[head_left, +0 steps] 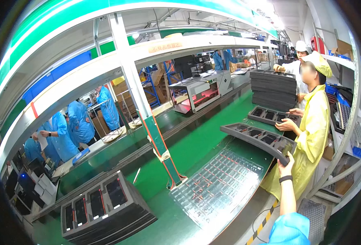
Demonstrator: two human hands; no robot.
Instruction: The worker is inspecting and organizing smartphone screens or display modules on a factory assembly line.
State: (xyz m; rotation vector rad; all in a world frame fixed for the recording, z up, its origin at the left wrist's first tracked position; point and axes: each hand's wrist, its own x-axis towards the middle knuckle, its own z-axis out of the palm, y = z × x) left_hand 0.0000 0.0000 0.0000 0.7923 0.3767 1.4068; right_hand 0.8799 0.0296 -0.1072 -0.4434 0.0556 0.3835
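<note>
My right hand [287,164], in a blue sleeve with a black band at the wrist, grips the near right corner of a black foam tray [266,150]. This tray sags, slants over the green belt, and has dark flat pieces in its compartments. Left of it lies a clear plastic tray [217,190] of many small pockets, some with red bits in them. A stack of black foam trays [111,226] stands at the lower left; its top one holds dark flat pieces with red edges. My left hand is out of view.
A co-worker in yellow [317,122] on the right has both hands at another foam tray [263,119]. Behind it rises a tall stack of foam trays [272,90]. A post [158,143] stands beside the green belt [205,147]. A grey machine [197,96] is farther back.
</note>
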